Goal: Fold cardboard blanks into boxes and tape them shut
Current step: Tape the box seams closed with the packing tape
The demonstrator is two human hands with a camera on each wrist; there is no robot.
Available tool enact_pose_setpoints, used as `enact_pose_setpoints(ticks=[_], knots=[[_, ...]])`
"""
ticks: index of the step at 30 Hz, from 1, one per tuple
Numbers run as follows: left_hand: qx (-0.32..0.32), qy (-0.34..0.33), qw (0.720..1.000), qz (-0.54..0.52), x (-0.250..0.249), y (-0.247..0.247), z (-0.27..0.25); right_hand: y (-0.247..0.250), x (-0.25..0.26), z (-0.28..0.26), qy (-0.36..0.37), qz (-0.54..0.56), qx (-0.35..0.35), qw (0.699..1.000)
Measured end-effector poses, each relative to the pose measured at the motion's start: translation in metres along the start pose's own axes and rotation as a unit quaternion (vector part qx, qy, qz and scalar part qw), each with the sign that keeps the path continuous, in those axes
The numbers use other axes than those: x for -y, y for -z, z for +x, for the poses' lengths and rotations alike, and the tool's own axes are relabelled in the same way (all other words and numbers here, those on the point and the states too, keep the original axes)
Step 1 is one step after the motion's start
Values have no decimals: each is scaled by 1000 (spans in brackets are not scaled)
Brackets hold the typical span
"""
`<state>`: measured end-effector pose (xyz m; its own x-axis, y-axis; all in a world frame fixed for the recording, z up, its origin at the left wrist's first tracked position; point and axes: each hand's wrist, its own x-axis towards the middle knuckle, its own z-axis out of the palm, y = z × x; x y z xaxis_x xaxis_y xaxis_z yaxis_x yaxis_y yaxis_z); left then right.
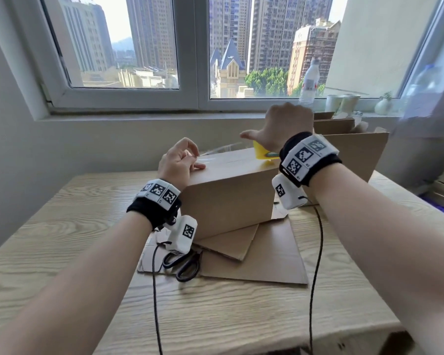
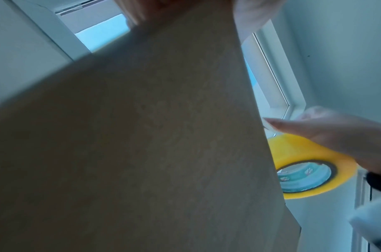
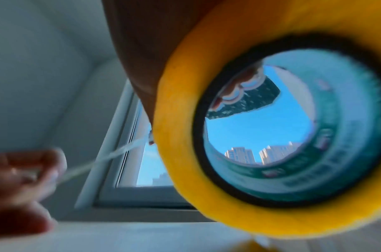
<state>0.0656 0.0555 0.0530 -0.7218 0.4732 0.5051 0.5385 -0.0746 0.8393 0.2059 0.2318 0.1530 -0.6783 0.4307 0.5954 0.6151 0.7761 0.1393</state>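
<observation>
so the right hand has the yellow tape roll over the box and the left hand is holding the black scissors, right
Not quite. The left hand pinches the clear tape end on the brown cardboard box; the head view shows the black-handled scissors lying untouched on the flat cardboard blanks. The right hand does hold the yellow tape roll.

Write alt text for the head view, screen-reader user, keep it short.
A person tapes a cardboard box on a wooden table: the left hand pinches the tape end at the box's top left edge while the right hand holds a yellow tape roll over the top. Scissors and flat cardboard lie in front, below a city-view window.
</observation>
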Motion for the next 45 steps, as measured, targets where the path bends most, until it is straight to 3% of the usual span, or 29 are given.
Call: enact_pose_setpoints(ticks=[5, 11, 18, 22, 25, 30, 35, 40, 45], knots=[[-26, -5, 999, -37, -7, -3, -6, -2, 22, 16, 37, -144, 33, 988], [-69, 3, 991, -118, 1, 3, -7, -21, 55, 18, 90, -220, 80, 968], [-144, 10, 959, -244, 4, 2, -14, -14, 68, 17, 75, -213, 111, 968], [-191, 58, 931, -305, 0, 5, -17, -8, 86, 18, 121, -214, 82, 966], [-216, 70, 932, -281, -1, 8, -20, -12, 102, 16, 153, -227, 89, 958], [-239, 24, 950, -199, -1, 11, -36, -14, 107, 13, 148, -215, 95, 961], [-264, 33, 949, -169, -7, 9, -38, -9, 113, 11, 142, -231, 110, 956], [-267, 46, 951, -151, -6, 7, -37, -10, 108, 14, 109, -224, 120, 961], [-257, -7, 961, -107, -12, -4, -36, -7, 91, 25, 63, -182, 136, 972]])
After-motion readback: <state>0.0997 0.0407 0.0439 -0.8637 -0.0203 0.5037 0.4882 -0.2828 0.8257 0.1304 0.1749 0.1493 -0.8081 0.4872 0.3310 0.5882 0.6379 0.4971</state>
